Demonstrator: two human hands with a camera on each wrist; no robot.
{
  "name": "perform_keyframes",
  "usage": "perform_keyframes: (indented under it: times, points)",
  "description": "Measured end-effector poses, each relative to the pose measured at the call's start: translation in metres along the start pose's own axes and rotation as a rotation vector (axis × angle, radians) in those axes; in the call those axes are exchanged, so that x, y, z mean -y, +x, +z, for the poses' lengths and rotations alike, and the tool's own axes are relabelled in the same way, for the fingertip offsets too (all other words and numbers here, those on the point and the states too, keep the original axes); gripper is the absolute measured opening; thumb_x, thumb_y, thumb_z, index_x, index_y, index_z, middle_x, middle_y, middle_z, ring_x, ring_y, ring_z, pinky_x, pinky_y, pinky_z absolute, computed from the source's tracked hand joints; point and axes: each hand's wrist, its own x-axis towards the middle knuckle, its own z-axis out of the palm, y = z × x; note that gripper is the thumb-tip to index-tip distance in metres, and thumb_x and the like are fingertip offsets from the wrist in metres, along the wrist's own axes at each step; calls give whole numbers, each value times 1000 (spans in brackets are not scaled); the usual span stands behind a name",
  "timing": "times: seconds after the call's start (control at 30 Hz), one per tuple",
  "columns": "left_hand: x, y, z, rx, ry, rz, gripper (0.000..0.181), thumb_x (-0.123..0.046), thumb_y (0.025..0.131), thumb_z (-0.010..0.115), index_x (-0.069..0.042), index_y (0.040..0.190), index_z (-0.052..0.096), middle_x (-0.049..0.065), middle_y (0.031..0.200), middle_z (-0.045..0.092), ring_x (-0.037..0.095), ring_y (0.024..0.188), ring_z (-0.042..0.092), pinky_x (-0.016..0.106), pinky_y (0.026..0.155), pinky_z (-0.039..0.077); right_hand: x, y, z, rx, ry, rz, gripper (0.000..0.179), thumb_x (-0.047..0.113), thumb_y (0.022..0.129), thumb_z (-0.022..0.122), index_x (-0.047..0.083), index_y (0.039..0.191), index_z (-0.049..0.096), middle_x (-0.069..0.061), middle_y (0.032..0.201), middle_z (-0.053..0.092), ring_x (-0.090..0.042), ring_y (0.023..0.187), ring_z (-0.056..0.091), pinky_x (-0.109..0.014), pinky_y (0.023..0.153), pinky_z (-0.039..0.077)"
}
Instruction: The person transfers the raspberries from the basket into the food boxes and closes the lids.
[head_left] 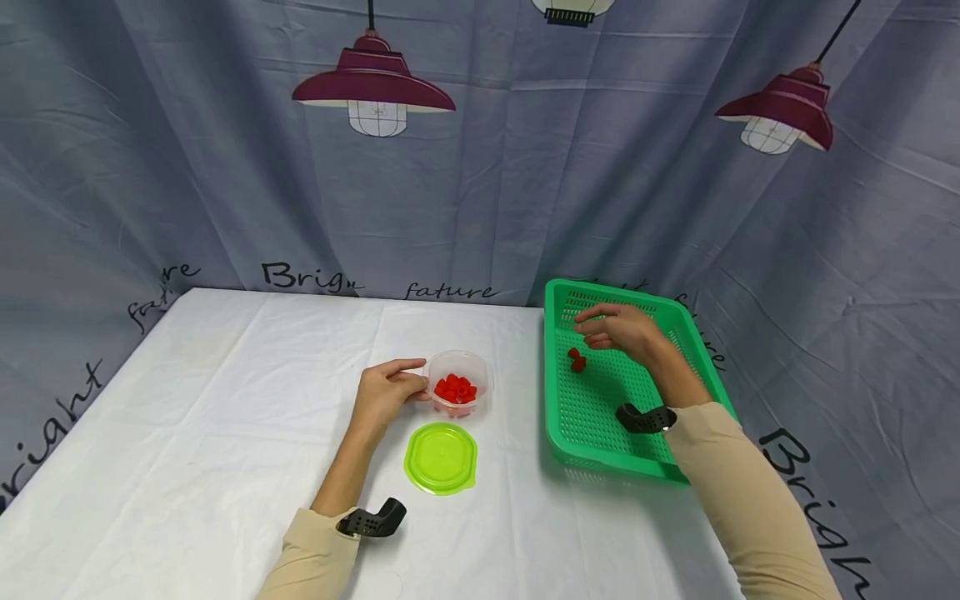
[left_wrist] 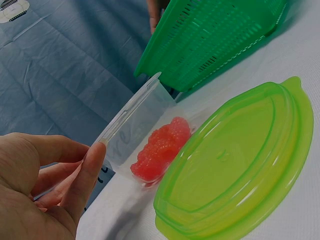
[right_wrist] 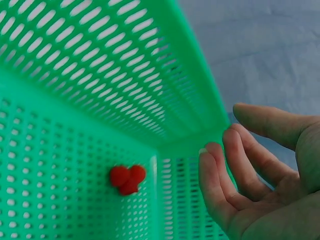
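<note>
A clear plastic tub [head_left: 480, 379] with several red raspberries [left_wrist: 160, 150] at its bottom stands on the white cloth. My left hand [head_left: 386, 394] pinches the tub's rim at its left side between thumb and forefinger. Over the green basket [head_left: 551, 400], my right hand [head_left: 624, 330] hovers with loosely bent fingers and nothing in them. Three raspberries [right_wrist: 128, 178] lie together on the basket's floor, below that hand and to its left in the head view.
A lime-green lid [head_left: 441, 458] lies flat on the cloth just in front of the tub. The basket's perforated walls rise on the right of the table. Behind the table hangs a grey-blue curtain [head_left: 495, 192] with printed lamps and lettering.
</note>
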Motion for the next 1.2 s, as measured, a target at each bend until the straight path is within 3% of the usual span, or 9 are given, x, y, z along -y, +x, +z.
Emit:
perform_keyframes:
  times: [0.13, 0.3, 0.53, 0.97, 1.2]
  points:
    - [0, 0, 0, 4, -5, 1, 33, 3, 88, 71, 4, 121, 71, 27, 100, 73, 15, 64, 72, 31, 75, 65, -12, 4, -3, 0, -2, 3, 49, 14, 102, 60, 0, 147, 49, -21, 157, 40, -45, 137, 47, -47, 113, 48]
    - [0, 0, 0, 1, -8, 6, 33, 3, 88, 71, 4, 121, 70, 25, 97, 74, 15, 63, 72, 29, 74, 65, -26, 9, -6, 7, -5, 14, 49, 12, 101, 59, -1, 147, 49, -23, 158, 39, -45, 135, 49, -53, 116, 44]
    - [0, 2, 0, 2, -14, 7, 34, 5, 87, 70, 6, 121, 70, 24, 96, 75, 14, 62, 72, 30, 73, 65, -42, 17, -8, 12, -56, 16, 46, 9, 101, 56, -3, 145, 50, -25, 156, 39, -45, 131, 52, -51, 113, 48]
    - [1, -1, 0, -8, 9, -3, 33, 1, 89, 72, 3, 122, 70, 24, 97, 75, 21, 67, 74, 35, 79, 65, -62, 24, -10, 40, -93, 33, 45, 13, 101, 59, -2, 143, 54, -26, 154, 42, -45, 132, 52, -48, 110, 50]
    - [0, 0, 0, -4, -1, -2, 32, 3, 88, 71, 3, 120, 71, 26, 99, 74, 16, 63, 72, 29, 73, 65, -65, 27, -8, 56, -114, 27, 43, 11, 100, 60, -4, 140, 56, -27, 155, 39, -47, 131, 53, -48, 107, 52]
